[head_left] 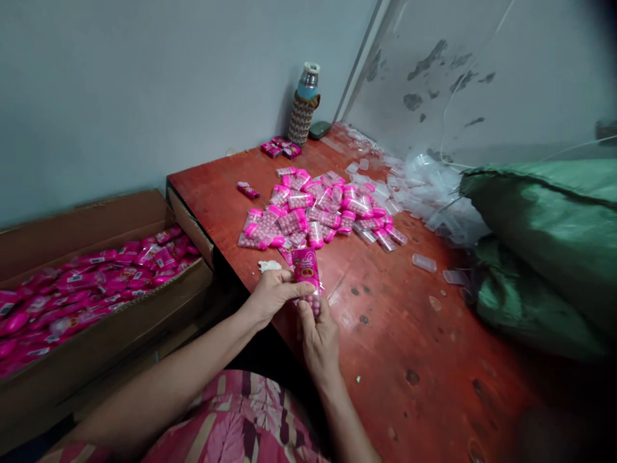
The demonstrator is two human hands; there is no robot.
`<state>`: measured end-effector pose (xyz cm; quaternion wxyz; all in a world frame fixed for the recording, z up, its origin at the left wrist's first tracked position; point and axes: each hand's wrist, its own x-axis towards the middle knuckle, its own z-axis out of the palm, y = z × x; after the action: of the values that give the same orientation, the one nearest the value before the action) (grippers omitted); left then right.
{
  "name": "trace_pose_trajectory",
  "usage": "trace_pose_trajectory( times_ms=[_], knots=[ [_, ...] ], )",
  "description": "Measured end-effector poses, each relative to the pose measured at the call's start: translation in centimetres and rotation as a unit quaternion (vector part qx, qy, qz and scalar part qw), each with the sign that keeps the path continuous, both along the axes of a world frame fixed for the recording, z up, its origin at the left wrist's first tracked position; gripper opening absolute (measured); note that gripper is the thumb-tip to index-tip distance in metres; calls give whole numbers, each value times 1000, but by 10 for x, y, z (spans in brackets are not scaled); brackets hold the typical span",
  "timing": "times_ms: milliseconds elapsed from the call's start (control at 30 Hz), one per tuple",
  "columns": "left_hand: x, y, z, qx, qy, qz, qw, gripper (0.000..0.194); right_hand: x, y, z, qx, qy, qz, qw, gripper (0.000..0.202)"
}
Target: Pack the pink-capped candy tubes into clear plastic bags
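Pink printed sleeve point(305, 262) – head view, over the table's point(385, 360) near left edge, in both hands, with a bead-filled bottle point(314, 303) showing at its near end. Left hand point(270, 297): thumb across the front, fingers closed on the sleeve. Right hand point(319, 339): thumb and fingers pinched close round the near end.

Risks, my guess: thin film could crease or tear if forced crooked; bottle could slip if the right pinch loosens, and might drop off the edge, being so near it. Reaching far could topple the loose pile.

Containers: pile of clear bottles point(301, 200) with pink caps, pink beads inside, just beyond the hands. Carton point(159, 315) at left, holding many pink packs point(96, 276). Clear empties point(424, 186) heaped far right, beside a green sack point(544, 251) – contents can't be told. Flask point(303, 116) at far edge, knitted cover.
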<state>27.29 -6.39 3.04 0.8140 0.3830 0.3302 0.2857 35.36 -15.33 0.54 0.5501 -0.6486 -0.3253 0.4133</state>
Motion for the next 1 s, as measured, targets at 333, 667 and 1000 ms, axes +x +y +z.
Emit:
trace_pose_trajectory(
  times_ms=[333,667,1000],
  knots=[
    [-5,-11,1,-38,-34,-24,998,24,5,-7,-4,52,189,77,977,23],
    [-20,-19,1,-22,-29,-11,999,20,-2,9,2,53,236,27,970,21],
    [-99,24,1,119,37,396,910,27,34,-7,5,19,150,-4,988,24]
  ],
)
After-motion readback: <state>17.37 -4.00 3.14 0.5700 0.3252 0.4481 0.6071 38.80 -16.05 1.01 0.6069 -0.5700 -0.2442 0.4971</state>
